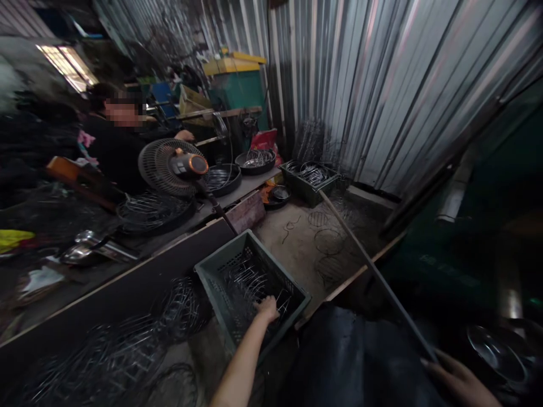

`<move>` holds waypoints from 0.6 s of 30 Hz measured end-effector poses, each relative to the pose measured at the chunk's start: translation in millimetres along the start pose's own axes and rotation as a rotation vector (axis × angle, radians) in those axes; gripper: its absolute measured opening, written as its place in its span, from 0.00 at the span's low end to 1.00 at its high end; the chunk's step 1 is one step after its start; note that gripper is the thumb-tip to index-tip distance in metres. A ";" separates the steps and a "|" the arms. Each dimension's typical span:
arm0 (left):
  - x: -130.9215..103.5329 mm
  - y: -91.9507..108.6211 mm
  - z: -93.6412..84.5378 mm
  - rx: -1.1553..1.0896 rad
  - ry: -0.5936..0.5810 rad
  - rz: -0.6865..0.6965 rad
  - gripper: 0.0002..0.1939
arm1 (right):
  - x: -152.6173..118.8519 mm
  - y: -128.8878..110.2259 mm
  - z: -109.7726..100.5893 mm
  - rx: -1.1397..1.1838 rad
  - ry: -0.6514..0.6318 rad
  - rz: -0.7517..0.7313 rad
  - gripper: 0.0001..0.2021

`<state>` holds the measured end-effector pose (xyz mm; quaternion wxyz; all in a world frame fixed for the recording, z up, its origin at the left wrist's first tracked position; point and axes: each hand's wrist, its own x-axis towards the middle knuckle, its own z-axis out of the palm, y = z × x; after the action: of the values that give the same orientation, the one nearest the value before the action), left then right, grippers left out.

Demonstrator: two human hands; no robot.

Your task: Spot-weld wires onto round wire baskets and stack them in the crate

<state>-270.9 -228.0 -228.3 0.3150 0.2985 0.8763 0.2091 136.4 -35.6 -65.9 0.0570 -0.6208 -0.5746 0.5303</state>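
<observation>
My left hand reaches down into a grey-green plastic crate, its fingers curled at the bent metal wire pieces inside. What exactly lies between those fingers is too small to make out. At the lower right, my right hand is closed round the near end of a long thin rod. The rod slants away from me, and its far end meets the edge of a second green crate holding more wire pieces.
A person sits at the left behind a fan. Wire racks are heaped at the lower left. Round wire grids lie on the floor. A low board runs beside the crate. Dark machinery stands at the right.
</observation>
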 end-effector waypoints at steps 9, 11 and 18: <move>-28.1 291.2 35.0 -1.311 0.010 0.250 0.18 | 116.1 -73.2 43.9 0.032 0.082 -0.283 0.28; -24.1 316.3 63.2 -1.514 -0.036 0.086 0.17 | 154.8 -86.3 46.6 0.017 0.089 -0.342 0.27; 24.2 316.9 88.0 -1.636 0.176 -0.099 0.15 | 257.4 -162.1 57.8 -0.017 0.249 -0.472 0.27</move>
<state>-102.4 36.2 -125.8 0.3721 -0.0818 0.4805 0.7899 -68.7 186.4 -133.2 0.2441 -0.5305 -0.6966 0.4168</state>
